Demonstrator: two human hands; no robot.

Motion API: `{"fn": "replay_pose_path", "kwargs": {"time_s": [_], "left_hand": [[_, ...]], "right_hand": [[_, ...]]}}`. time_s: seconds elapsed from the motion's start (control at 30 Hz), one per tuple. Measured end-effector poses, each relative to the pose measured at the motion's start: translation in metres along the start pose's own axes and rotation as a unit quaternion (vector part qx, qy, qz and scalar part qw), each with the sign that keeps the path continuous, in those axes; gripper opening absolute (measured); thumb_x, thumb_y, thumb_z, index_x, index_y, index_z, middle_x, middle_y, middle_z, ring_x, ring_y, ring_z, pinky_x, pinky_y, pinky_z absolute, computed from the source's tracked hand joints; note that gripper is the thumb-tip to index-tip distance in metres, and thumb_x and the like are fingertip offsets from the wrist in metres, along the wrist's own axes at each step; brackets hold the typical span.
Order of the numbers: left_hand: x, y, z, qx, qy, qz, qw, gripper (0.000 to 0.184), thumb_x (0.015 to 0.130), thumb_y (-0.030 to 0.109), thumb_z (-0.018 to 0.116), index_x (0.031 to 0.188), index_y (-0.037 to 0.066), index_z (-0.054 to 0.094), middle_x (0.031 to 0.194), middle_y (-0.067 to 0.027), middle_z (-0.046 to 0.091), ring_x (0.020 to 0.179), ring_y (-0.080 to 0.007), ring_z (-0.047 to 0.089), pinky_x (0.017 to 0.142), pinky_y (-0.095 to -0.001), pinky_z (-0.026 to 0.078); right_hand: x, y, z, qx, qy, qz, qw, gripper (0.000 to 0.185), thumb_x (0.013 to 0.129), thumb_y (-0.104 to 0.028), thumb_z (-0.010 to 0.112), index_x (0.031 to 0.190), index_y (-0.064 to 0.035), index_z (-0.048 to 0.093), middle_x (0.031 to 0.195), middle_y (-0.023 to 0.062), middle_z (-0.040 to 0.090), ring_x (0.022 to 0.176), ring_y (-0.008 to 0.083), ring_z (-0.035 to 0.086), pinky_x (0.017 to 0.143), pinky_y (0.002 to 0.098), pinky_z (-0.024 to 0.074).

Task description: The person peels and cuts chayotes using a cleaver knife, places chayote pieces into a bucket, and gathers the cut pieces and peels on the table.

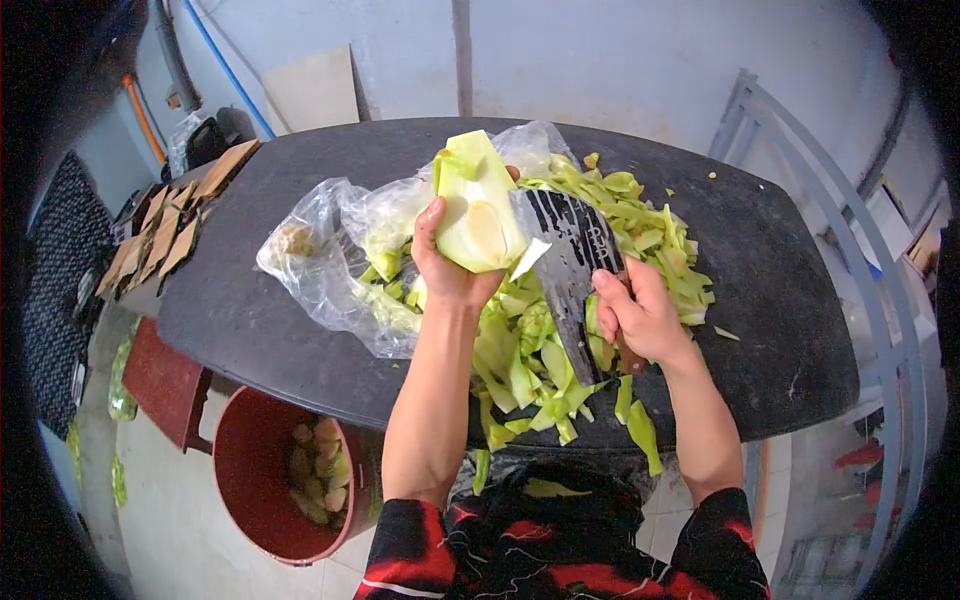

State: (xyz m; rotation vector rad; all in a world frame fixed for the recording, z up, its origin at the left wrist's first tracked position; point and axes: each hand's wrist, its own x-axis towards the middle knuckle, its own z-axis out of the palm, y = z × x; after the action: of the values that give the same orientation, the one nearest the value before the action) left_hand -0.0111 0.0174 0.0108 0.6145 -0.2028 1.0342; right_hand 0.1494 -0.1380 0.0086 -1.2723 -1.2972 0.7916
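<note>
A pale green, peeled vegetable piece (468,200) with a round cut face is gripped in my left hand (457,262), raised over the table. My right hand (640,310) is closed around the handle of a large, wet, dark-bladed cleaver (570,270). The blade stands upright beside the vegetable, and a pale sliver (530,258) hangs between them. Under both hands a heap of green peelings (520,350) spreads to the table's front edge, with some hanging over it. A clear plastic bag (340,260) lies to the left of the heap.
The dark table (260,220) has a rounded outline. Below its front left edge stands a red bucket (250,480) with pale pieces inside, near a red stool (160,390). Cardboard pieces (180,230) lie at the far left. A grey metal frame (830,170) is at the right.
</note>
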Motion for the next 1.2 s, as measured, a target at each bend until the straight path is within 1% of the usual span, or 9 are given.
{"fn": "replay_pose_path", "kwargs": {"time_s": [0.1, 0.23, 0.4, 0.57, 0.73, 0.8, 0.87, 0.93, 1.2], "left_hand": [[-0.005, -0.01, 0.009, 0.024, 0.003, 0.013, 1.0, 0.069, 0.083, 0.045, 0.057, 0.141, 0.008, 0.043, 0.13, -0.0197, 0.055, 0.117, -0.0316, 0.057, 0.102, -0.0445, 0.045], [-0.008, -0.021, 0.001, 0.017, 0.023, -0.012, 1.0, 0.066, 0.084, 0.045, 0.058, 0.138, 0.009, 0.046, 0.127, -0.0152, 0.058, 0.114, -0.0301, 0.058, 0.101, -0.045, 0.045], [-0.009, -0.027, -0.005, 0.037, 0.052, -0.038, 0.997, 0.053, 0.086, 0.045, 0.058, 0.126, 0.012, 0.056, 0.118, -0.0065, 0.063, 0.108, -0.0257, 0.061, 0.095, -0.0455, 0.048], [-0.009, -0.024, -0.001, 0.001, 0.082, -0.067, 0.994, 0.05, 0.086, 0.044, 0.058, 0.124, 0.011, 0.057, 0.114, -0.0066, 0.064, 0.104, -0.0251, 0.063, 0.094, -0.0447, 0.048], [-0.01, -0.03, -0.001, 0.011, 0.066, -0.045, 0.997, 0.048, 0.086, 0.043, 0.058, 0.122, 0.011, 0.058, 0.11, -0.0057, 0.065, 0.1, -0.0236, 0.063, 0.091, -0.0429, 0.05], [-0.012, -0.034, 0.009, 0.039, 0.091, -0.033, 0.995, 0.047, 0.086, 0.044, 0.058, 0.12, 0.012, 0.059, 0.107, -0.0053, 0.066, 0.099, -0.0228, 0.063, 0.088, -0.0413, 0.051], [-0.011, -0.03, 0.008, 0.013, 0.099, -0.066, 0.993, 0.045, 0.085, 0.043, 0.059, 0.118, 0.012, 0.06, 0.106, -0.0049, 0.066, 0.099, -0.0226, 0.064, 0.088, -0.0407, 0.051], [-0.011, -0.028, 0.005, 0.018, 0.061, -0.088, 0.994, 0.044, 0.085, 0.042, 0.059, 0.117, 0.013, 0.06, 0.105, -0.0044, 0.066, 0.098, -0.0226, 0.064, 0.09, -0.041, 0.05], [-0.007, -0.031, 0.002, 0.028, 0.107, -0.091, 0.99, 0.043, 0.085, 0.044, 0.06, 0.116, 0.014, 0.061, 0.105, -0.0041, 0.066, 0.097, -0.0232, 0.063, 0.089, -0.0427, 0.05]], "right_hand": [[-0.001, -0.004, 0.004, 0.019, 0.006, 0.004, 1.0, 0.026, 0.101, -0.023, 0.052, 0.082, -0.0059, 0.047, 0.052, -0.0008, 0.047, 0.042, 0.0083, 0.046, 0.041, 0.0258, 0.0381], [0.0, 0.005, 0.006, 0.044, 0.026, 0.002, 0.999, 0.027, 0.101, -0.025, 0.051, 0.082, -0.0069, 0.045, 0.053, -0.001, 0.046, 0.041, 0.0089, 0.045, 0.041, 0.0263, 0.0387], [0.004, 0.003, 0.003, 0.066, 0.021, 0.012, 0.998, 0.028, 0.102, -0.024, 0.049, 0.08, -0.0081, 0.044, 0.053, -0.0003, 0.046, 0.043, 0.0098, 0.047, 0.042, 0.026, 0.0404], [0.004, 0.0, -0.003, 0.069, 0.002, 0.029, 0.997, 0.03, 0.102, -0.026, 0.051, 0.078, -0.0078, 0.044, 0.053, -0.0001, 0.047, 0.043, 0.01, 0.048, 0.042, 0.0259, 0.0407], [0.008, 0.007, 0.017, 0.085, 0.065, 0.002, 0.994, 0.028, 0.101, -0.027, 0.051, 0.082, -0.0079, 0.043, 0.053, -0.001, 0.046, 0.042, 0.0091, 0.047, 0.041, 0.0261, 0.0397], [0.009, 0.007, 0.016, 0.065, 0.07, -0.011, 0.995, 0.027, 0.102, -0.026, 0.05, 0.083, -0.0078, 0.043, 0.053, -0.0009, 0.046, 0.042, 0.0094, 0.047, 0.04, 0.0264, 0.0399], [0.009, 0.004, 0.013, 0.084, 0.06, -0.009, 0.995, 0.027, 0.101, -0.026, 0.05, 0.082, -0.0077, 0.043, 0.053, -0.0005, 0.047, 0.042, 0.0096, 0.047, 0.04, 0.0266, 0.0402], [0.008, -0.005, 0.005, 0.087, 0.04, 0.01, 0.995, 0.028, 0.101, -0.025, 0.05, 0.081, -0.0077, 0.043, 0.053, -0.0003, 0.047, 0.041, 0.0097, 0.047, 0.04, 0.0268, 0.0404], [0.014, -0.003, 0.003, 0.105, 0.029, 0.037, 0.993, 0.029, 0.101, -0.025, 0.052, 0.079, -0.0073, 0.043, 0.054, 0.0002, 0.047, 0.042, 0.0104, 0.048, 0.041, 0.0276, 0.0416]]}}
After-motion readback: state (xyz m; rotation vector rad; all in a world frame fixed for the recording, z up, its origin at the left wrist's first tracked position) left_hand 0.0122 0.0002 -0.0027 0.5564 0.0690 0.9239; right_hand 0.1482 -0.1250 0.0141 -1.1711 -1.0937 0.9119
